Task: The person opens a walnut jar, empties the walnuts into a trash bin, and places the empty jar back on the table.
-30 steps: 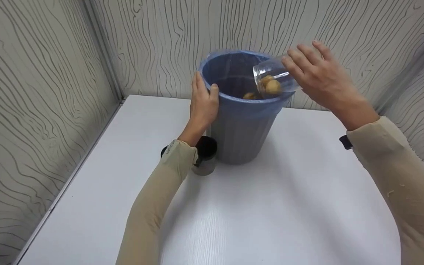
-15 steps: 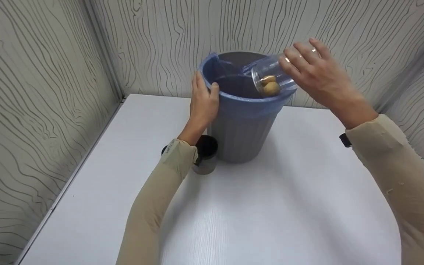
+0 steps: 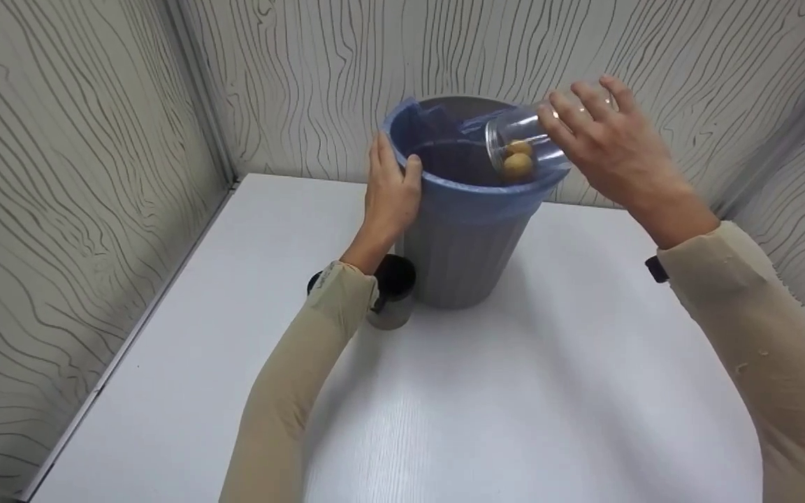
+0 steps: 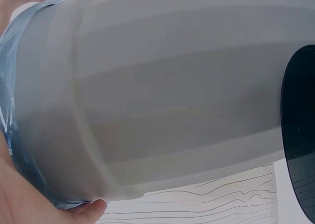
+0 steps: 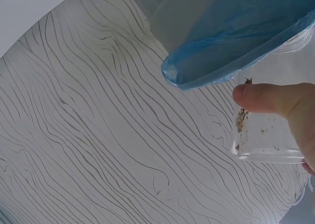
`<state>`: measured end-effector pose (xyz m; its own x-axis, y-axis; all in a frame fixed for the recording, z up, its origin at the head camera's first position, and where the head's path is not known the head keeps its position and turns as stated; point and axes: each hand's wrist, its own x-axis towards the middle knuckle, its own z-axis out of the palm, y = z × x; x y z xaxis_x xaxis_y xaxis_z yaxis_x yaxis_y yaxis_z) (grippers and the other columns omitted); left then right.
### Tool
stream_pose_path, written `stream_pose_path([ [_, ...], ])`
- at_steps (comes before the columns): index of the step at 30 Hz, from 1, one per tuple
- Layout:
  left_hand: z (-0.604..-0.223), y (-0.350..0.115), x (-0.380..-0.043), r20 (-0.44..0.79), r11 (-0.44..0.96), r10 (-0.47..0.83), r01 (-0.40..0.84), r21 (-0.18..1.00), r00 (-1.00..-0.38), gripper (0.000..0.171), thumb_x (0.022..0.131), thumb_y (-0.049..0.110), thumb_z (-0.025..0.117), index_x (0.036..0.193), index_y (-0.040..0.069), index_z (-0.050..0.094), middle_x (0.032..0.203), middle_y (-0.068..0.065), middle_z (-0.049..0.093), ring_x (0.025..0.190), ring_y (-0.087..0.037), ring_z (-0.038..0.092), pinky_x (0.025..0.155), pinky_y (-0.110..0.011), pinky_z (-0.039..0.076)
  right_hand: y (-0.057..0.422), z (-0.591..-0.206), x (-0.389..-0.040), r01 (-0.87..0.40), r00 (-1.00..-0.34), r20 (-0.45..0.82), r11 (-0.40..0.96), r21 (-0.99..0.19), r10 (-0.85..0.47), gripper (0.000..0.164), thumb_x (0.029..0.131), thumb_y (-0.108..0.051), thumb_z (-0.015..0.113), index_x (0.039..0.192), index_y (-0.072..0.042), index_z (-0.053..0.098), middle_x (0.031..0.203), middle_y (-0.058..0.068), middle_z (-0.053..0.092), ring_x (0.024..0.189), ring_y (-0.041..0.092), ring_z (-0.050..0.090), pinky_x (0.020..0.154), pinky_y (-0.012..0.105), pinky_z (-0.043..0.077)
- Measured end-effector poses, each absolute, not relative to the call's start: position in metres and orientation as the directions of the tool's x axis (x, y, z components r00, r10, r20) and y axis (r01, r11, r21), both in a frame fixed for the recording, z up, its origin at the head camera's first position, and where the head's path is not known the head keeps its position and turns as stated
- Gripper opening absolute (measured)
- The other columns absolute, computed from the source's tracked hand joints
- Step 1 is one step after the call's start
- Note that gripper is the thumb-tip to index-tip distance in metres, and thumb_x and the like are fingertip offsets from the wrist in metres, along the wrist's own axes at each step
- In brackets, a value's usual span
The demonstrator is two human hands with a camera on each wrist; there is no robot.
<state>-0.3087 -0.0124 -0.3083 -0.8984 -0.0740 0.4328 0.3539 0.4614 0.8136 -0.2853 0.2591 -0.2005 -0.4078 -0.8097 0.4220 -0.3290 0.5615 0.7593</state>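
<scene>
My left hand (image 3: 392, 190) holds the left side of a grey trash bin (image 3: 455, 269), thumb at the rim. A blue bin liner (image 3: 476, 204) covers the near rim but sags inside at the back, leaving the grey wall bare. My right hand (image 3: 605, 143) grips a clear jar (image 3: 530, 126), tilted with its mouth down over the bin's right rim. Round yellow-brown pieces (image 3: 518, 166) lie inside near the mouth. Brown crumbs (image 5: 241, 120) cling to the jar near its base in the right wrist view, where the right thumb (image 5: 261, 97) presses its side.
A dark mug (image 3: 393, 297) stands at the bin's foot, partly behind the left forearm. The bin stands on a white table (image 3: 514, 391). Wood-patterned panels (image 3: 318, 84) rise behind the table and at its sides.
The liner's far side has slipped off the back rim into the bin. A round piece seen below the jar's mouth has gone from view. Both hands keep nearly the same places.
</scene>
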Motion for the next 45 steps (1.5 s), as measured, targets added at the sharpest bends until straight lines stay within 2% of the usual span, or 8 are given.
stream_pose_path([
  [8,-0.308,-0.013,-0.3077,0.413,0.467,-0.069,0.337,0.818,-0.908,0.068,0.099,0.034,0.034,0.151,0.002,0.003,0.157,-0.012,0.005,0.142,-0.016,0.006,0.112,-0.025,0.01,0.258,-0.2003,-0.2836,-0.394,-0.39,0.465,0.601,0.696,-0.795,0.075,0.064,0.007,0.075,0.131,0.0,0.044,0.127,0.021,0.05,0.118,0.039,0.043,0.101,0.053,0.031],
  [14,-0.3082,-0.0128,-0.3072,0.407,0.454,-0.056,0.339,0.824,-0.912,0.069,0.1,0.034,0.034,0.151,0.002,0.001,0.157,-0.013,0.002,0.143,-0.017,0.002,0.112,-0.027,0.009,0.2581,-0.2006,-0.2821,-0.34,-0.379,0.428,0.554,0.76,-0.82,0.074,0.069,0.014,0.07,0.135,-0.006,0.042,0.137,0.016,0.046,0.128,0.035,0.037,0.111,0.05,0.015],
  [16,-0.3083,-0.0126,-0.3076,0.411,0.451,-0.058,0.344,0.824,-0.91,0.068,0.1,0.033,0.034,0.151,0.002,0.001,0.157,-0.013,0.002,0.143,-0.017,0.002,0.112,-0.027,0.009,0.2586,-0.2007,-0.2818,-0.304,-0.392,0.405,0.532,0.79,-0.826,0.075,0.069,0.013,0.072,0.136,-0.007,0.042,0.138,0.015,0.044,0.129,0.035,0.035,0.111,0.05,0.013],
  [21,-0.3087,-0.0121,-0.3081,0.413,0.45,-0.063,0.344,0.824,-0.908,0.069,0.099,0.033,0.035,0.151,0.002,0.002,0.157,-0.013,0.003,0.143,-0.016,0.003,0.112,-0.025,0.008,0.2587,-0.1993,-0.281,-0.251,-0.411,0.334,0.457,0.853,-0.848,0.084,0.064,0.011,0.078,0.137,-0.007,0.042,0.14,0.015,0.04,0.129,0.034,0.034,0.11,0.05,0.016],
  [25,-0.3093,-0.0119,-0.308,0.411,0.452,-0.062,0.342,0.824,-0.909,0.069,0.099,0.033,0.035,0.151,0.001,0.003,0.157,-0.013,0.004,0.143,-0.017,0.004,0.112,-0.025,0.01,0.2562,-0.1976,-0.2804,-0.297,-0.409,0.317,0.453,0.841,-0.856,0.085,0.062,0.011,0.079,0.136,-0.006,0.041,0.138,0.016,0.042,0.127,0.035,0.037,0.106,0.052,0.025],
  [30,-0.3077,-0.0125,-0.3084,0.415,0.458,-0.069,0.341,0.821,-0.907,0.069,0.099,0.033,0.035,0.151,0.001,0.004,0.157,-0.014,0.006,0.143,-0.018,0.006,0.112,-0.027,0.011,0.2517,-0.1979,-0.2829,-0.355,-0.37,0.358,0.487,0.798,-0.857,0.074,0.066,0.013,0.073,0.131,-0.005,0.044,0.132,0.016,0.047,0.12,0.036,0.041,0.096,0.054,0.033],
  [38,-0.3065,-0.0115,-0.3076,0.421,0.461,-0.062,0.349,0.816,-0.905,0.068,0.099,0.033,0.035,0.151,0.002,0.003,0.157,-0.013,0.005,0.143,-0.016,0.004,0.112,-0.025,0.009,0.255,-0.2008,-0.2863,-0.366,-0.316,0.407,0.505,0.782,-0.857,0.061,0.074,0.016,0.063,0.129,-0.005,0.046,0.132,0.015,0.048,0.121,0.036,0.042,0.097,0.054,0.033],
  [45,-0.3075,-0.0121,-0.3064,0.42,0.454,-0.05,0.354,0.818,-0.906,0.068,0.099,0.034,0.033,0.151,0.004,0.001,0.157,-0.012,0.003,0.143,-0.017,0.003,0.112,-0.027,0.01,0.2568,-0.2006,-0.2847,-0.345,-0.331,0.408,0.511,0.787,-0.851,0.062,0.075,0.014,0.064,0.131,-0.005,0.045,0.133,0.014,0.048,0.123,0.036,0.041,0.097,0.054,0.033],
])
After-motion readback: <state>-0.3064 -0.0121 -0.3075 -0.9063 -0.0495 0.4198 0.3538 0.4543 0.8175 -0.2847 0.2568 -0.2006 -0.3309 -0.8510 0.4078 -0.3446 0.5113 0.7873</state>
